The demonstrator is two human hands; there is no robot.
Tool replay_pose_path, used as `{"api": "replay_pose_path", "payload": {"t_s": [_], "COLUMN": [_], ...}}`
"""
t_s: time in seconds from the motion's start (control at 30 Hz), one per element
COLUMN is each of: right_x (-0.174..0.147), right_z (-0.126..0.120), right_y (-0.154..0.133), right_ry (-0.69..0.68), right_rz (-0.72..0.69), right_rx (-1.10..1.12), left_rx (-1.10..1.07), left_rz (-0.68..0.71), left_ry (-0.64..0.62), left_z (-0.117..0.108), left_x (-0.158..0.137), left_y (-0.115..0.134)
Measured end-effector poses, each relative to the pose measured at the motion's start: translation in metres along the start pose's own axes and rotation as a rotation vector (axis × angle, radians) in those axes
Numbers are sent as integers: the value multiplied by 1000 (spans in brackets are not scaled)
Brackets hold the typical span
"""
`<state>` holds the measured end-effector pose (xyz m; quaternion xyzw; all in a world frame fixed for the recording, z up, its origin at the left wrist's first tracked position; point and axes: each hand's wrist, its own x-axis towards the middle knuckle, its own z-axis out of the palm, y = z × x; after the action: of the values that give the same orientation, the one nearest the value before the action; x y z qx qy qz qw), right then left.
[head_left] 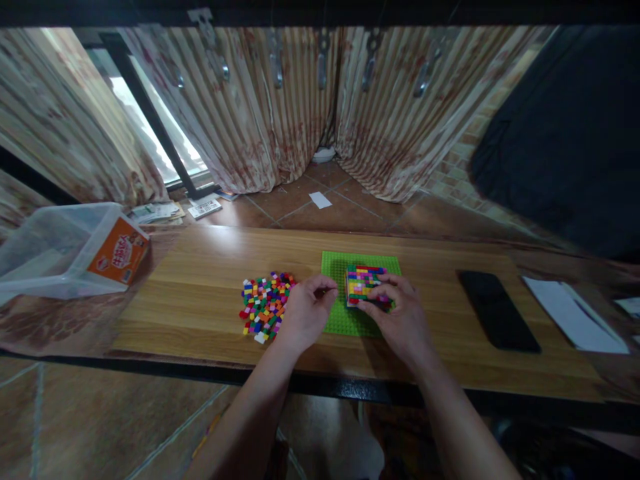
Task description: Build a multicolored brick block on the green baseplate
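Brick stack: is mixing red, yellow, green, pink and blue.
Board: is showing bright green.
Loose bricks: are scattering white, orange, purple, red, green, yellow.
Table: is showing brown wood grain.
Curtains: are running beige-and-brown stripes with reddish blotches.
Phone: is looking black.
Bin label: is carrying white characters on orange.

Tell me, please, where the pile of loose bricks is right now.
In the head view, the loose bricks lie on the wooden board, beside the left hand and left of the green baseplate.
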<state>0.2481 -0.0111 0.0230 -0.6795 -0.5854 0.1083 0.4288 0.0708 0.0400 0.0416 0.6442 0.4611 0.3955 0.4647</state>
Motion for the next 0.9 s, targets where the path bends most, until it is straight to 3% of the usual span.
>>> {"api": "replay_pose_path", "payload": {"t_s": [0.57, 0.7, 0.9], "right_x": [3, 2, -2], "right_z": [-6, -11, -11], "right_y": [1, -4, -14], "right_ry": [-28, 3, -98], "right_rz": [-37, -91, -221], "right_rx": [-6, 68, 151], "left_rx": [-18, -102, -317], "left_rz": [2, -36, -87], "left_ry": [-96, -95, -159], "left_z": [10, 11, 13], "left_x": [-3, -3, -6], "left_y": [-4, 0, 9]}}
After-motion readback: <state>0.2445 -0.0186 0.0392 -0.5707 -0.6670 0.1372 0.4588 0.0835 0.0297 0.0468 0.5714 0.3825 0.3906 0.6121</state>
